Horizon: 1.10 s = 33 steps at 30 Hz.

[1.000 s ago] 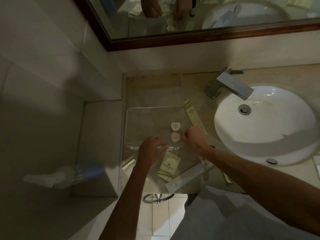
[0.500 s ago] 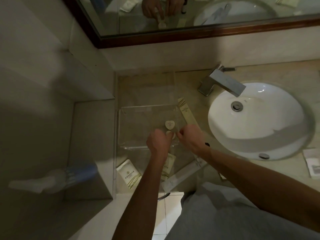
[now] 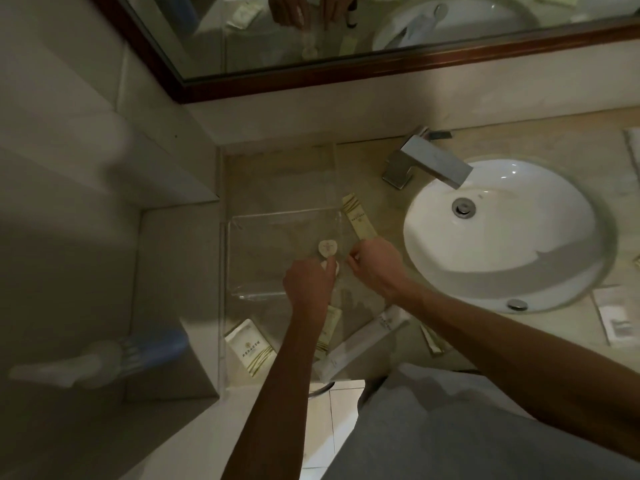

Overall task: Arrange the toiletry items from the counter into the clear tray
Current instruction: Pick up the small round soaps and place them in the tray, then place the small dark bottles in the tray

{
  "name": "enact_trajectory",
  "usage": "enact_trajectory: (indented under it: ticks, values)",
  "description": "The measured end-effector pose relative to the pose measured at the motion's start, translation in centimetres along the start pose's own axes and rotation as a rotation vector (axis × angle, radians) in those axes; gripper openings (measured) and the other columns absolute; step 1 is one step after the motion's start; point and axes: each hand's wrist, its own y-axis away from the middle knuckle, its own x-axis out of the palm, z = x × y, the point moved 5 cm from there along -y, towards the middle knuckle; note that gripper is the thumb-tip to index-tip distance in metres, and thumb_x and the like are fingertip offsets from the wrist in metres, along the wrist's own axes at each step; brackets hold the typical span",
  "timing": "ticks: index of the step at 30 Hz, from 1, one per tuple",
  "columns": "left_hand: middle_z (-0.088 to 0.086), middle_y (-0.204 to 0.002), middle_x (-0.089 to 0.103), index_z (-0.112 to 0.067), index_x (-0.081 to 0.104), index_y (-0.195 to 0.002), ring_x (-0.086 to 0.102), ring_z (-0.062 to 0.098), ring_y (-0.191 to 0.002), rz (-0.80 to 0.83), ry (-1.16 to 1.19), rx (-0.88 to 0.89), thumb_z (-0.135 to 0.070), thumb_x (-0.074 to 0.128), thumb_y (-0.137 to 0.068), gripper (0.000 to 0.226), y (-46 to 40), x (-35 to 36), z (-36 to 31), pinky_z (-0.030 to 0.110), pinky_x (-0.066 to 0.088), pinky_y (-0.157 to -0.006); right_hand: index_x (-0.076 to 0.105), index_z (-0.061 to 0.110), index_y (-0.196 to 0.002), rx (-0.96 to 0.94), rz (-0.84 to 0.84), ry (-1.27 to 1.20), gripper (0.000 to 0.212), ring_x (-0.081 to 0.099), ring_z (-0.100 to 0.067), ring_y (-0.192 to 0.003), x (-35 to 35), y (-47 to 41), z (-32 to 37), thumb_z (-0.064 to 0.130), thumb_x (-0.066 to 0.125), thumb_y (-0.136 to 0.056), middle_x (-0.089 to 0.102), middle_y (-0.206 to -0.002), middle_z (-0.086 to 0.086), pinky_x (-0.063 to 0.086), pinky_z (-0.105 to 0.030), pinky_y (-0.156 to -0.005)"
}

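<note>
Head camera, bathroom counter: my left hand [image 3: 309, 284] curls over the near right corner of the clear acrylic tray [image 3: 239, 261], its fingertips bunched on a small round cream disc [image 3: 331, 265], mostly hidden under my knuckles. Whether I am pinching it or only pressing it flat, I cannot tell. A matching heart-marked cream disc [image 3: 327, 248] lies in the tray just beyond, at twelve o'clock from my fingers and barely apart from them.

My right hand [image 3: 375, 268], at three o'clock from the disc, has thumb and forefinger drawn together at the tray's right wall; what they pinch, if anything, is too small to make out. The long cream sachet [image 3: 358, 220] lies on the counter outside that wall, at twelve o'clock from this hand.

I judge these discs light, stiff and a little slick, best taken by the rim between two fingertips. The flat cream packet [image 3: 250, 348] at seven o'clock and the long white box [image 3: 363, 341] at five o'clock look feather-light; I would take them by their long edges.
</note>
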Motion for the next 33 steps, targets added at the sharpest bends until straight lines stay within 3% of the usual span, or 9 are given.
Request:
enact_trajectory:
  ticks: [3, 7, 11, 14, 20, 27, 31, 33]
  values:
    - [0.001, -0.062, 0.063, -0.015, 0.069, -0.071, 0.06, 0.019, -0.059, -0.059, 0.18, 0.119, -0.048, 0.048, -0.094, 0.045, 1.8, -1.2, -3.0, 0.027, 0.036, -0.055, 0.075, 0.018, -0.097, -0.056, -0.076, -0.03, 0.016, 0.062, -0.011, -0.064, -4.1, 1.6, -1.6, 0.025, 0.061, -0.093, 0.074, -0.083, 0.002, 0.052, -0.025, -0.063]
    - [-0.005, -0.085, 0.067, -0.02, 0.072, -0.096, 0.059, 0.012, -0.072, -0.042, 0.388, 0.352, -0.039, 0.061, -0.09, 0.023, 4.1, -1.3, -9.1, 0.024, 0.042, -0.06, 0.074, 0.025, -0.107, -0.038, -0.13, -0.088, 0.02, 0.064, -0.012, -0.071, -8.3, 4.8, -8.4, 0.032, 0.067, -0.09, 0.073, -0.083, 0.005, 0.052, -0.029, -0.072]
    - [-0.007, -0.102, 0.064, -0.022, 0.065, -0.119, 0.052, 0.005, -0.072, 0.094, 0.413, 0.561, -0.043, 0.068, -0.083, 0.042, 6.6, 0.4, -16.2, 0.019, 0.04, -0.064, 0.073, 0.03, -0.105, 0.035, -0.23, -0.083, 0.021, 0.056, -0.006, -0.068, -11.3, 8.8, -16.5, 0.039, 0.07, -0.086, 0.064, -0.078, 0.013, 0.054, -0.035, -0.07]
    - [-0.009, -0.105, 0.061, -0.024, 0.06, -0.124, 0.052, 0.004, -0.073, 0.16, 0.378, 0.681, -0.047, 0.069, -0.081, 0.049, 8.8, 2.0, -22.5, 0.018, 0.041, -0.064, 0.073, 0.029, -0.105, 0.12, -0.332, -0.066, 0.024, 0.055, -0.006, -0.067, -13.4, 12.2, -22.1, 0.041, 0.071, -0.084, 0.061, -0.081, 0.014, 0.05, -0.029, -0.064]
    - [-0.015, -0.106, 0.059, -0.032, 0.059, -0.121, 0.057, 0.004, -0.076, 0.318, 0.368, 0.801, -0.047, 0.071, -0.077, 0.048, 13.8, 6.1, -35.4, 0.02, 0.048, -0.066, 0.072, 0.021, -0.111, 0.325, -0.486, -0.152, 0.034, 0.057, -0.009, -0.077, -16.5, 19.5, -33.7, 0.038, 0.074, -0.082, 0.066, -0.099, 0.004, 0.044, -0.022, -0.066]
    - [-0.004, -0.111, 0.059, -0.022, 0.058, -0.126, 0.06, 0.012, -0.087, 0.464, 0.369, 0.898, -0.037, 0.069, -0.082, 0.048, 20.0, 12.3, -48.0, 0.029, 0.052, -0.077, 0.064, 0.021, -0.121, 0.661, -0.678, -0.247, 0.044, 0.062, -0.012, -0.081, -18.5, 27.2, -46.9, 0.038, 0.074, -0.082, 0.064, -0.094, 0.005, 0.049, -0.029, -0.069]
    - [0.003, -0.118, 0.057, -0.016, 0.057, -0.121, 0.059, 0.019, -0.097, 0.526, 0.314, 0.905, -0.035, 0.071, -0.082, 0.046, 22.8, 15.9, -53.6, 0.034, 0.051, -0.081, 0.061, 0.026, -0.127, 0.733, -0.592, -0.266, 0.051, 0.061, -0.012, -0.082, -17.9, 27.9, -50.9, 0.047, 0.072, -0.082, 0.063, -0.09, 0.008, 0.051, -0.032, -0.072]
    - [0.005, -0.114, 0.06, -0.015, 0.063, -0.114, 0.06, 0.021, -0.096, 0.565, 0.319, 0.888, -0.031, 0.071, -0.082, 0.036, 23.9, 17.2, -55.7, 0.034, 0.05, -0.079, 0.067, 0.029, -0.119, 0.746, -0.526, -0.274, 0.042, 0.067, -0.015, -0.082, -17.4, 27.2, -52.2, 0.048, 0.071, -0.082, 0.07, -0.089, 0.007, 0.055, -0.033, -0.072]
